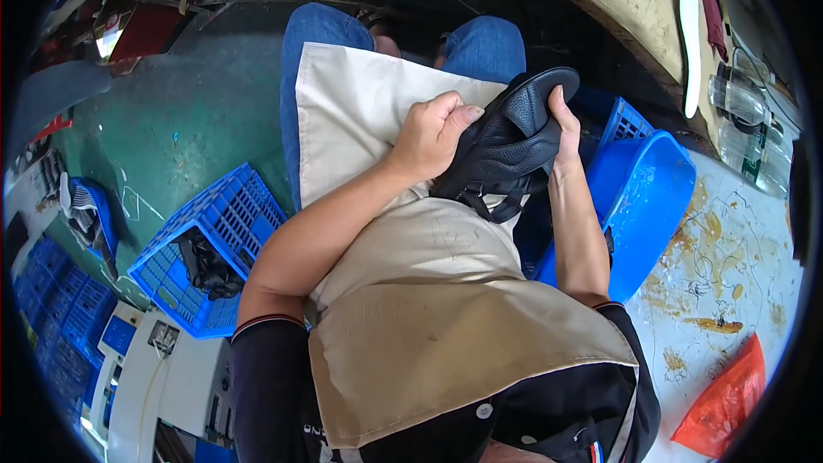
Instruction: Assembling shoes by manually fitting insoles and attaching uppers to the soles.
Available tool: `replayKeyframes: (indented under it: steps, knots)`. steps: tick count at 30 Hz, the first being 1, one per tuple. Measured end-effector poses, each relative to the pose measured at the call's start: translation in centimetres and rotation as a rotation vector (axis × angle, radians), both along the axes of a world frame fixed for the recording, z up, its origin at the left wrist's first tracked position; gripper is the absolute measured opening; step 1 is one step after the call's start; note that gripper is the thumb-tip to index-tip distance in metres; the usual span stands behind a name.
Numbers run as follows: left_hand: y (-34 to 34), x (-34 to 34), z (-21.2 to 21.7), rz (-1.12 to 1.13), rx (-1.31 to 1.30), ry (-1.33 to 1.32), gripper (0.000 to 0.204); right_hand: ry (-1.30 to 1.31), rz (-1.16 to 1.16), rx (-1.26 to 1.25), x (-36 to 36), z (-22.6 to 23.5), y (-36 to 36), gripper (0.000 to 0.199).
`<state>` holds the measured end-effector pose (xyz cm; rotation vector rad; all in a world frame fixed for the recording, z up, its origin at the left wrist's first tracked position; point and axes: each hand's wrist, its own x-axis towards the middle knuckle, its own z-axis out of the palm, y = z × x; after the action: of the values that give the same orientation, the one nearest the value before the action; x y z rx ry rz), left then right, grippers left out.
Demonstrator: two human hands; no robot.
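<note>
Between the two hands, over the beige apron (437, 326): a black shoe (507, 139), tilted, with a rounded end (542, 81) up beside the right fingertips and straps (501, 207) below, toward the body. Around the shoe's right side: the right hand (564, 127), partly closed and holding on, most fingers hidden behind. Against the left edge: the left hand (435, 133), fingers curled in, thumb stretched to the shoe; hard to tell if pinching the edge or only touching it.

Judging by this pose, best to treat the right hand as the anchor and the left as the working hand. Support the rounded end firmly without creasing the soft upper. Work from the edge inward with the left thumb, in small, even presses. Tuck the straps clear of both hands, lest they snag or twist. Turn the shoe toward the light rather than bending closer. Mind the blue tub (656, 193), just right of the right forearm, and the blue crate (231, 214), left of the left hand.
</note>
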<state>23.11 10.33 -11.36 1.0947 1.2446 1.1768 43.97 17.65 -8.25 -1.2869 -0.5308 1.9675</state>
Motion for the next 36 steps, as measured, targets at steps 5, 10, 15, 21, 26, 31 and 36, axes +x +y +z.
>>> replayKeyframes:
  steps: [5, 10, 15, 21, 26, 31, 36]
  knots:
    - [0.0, 2.0, 0.1, 0.043, 0.004, -0.049, 0.029, 0.023, 0.022, 0.022, 0.8, 0.0, -0.2, 0.042]
    - [-0.3, 2.7, -0.2, 0.010, 0.002, 0.167, 0.030, 0.038, 0.011, 0.072, 1.6, 0.1, -0.4, 0.042]
    - [0.5, 1.6, 3.7, 0.189, -0.332, -0.271, 0.032, 0.011, 0.022, 0.045, 1.5, -0.6, -0.9, 0.042]
    - [1.1, 1.2, 2.2, 0.047, -0.175, 0.170, 0.033, -0.012, 0.020, -0.012, 0.5, 0.1, -0.8, 0.043]
    - [2.0, 0.7, -0.1, -0.018, -0.146, -0.077, 0.030, 0.051, 0.007, -0.013, 0.2, -1.5, -0.3, 0.046]
    - [2.0, 2.6, 2.8, 0.128, -0.047, -0.078, 0.028, -0.162, 0.074, 0.122, 0.0, 1.5, 0.6, 0.037]
    - [-0.3, 1.7, -1.4, 0.026, -0.114, 0.008, 0.031, -0.034, 0.205, 0.221, -2.1, 2.9, 0.9, 0.031]
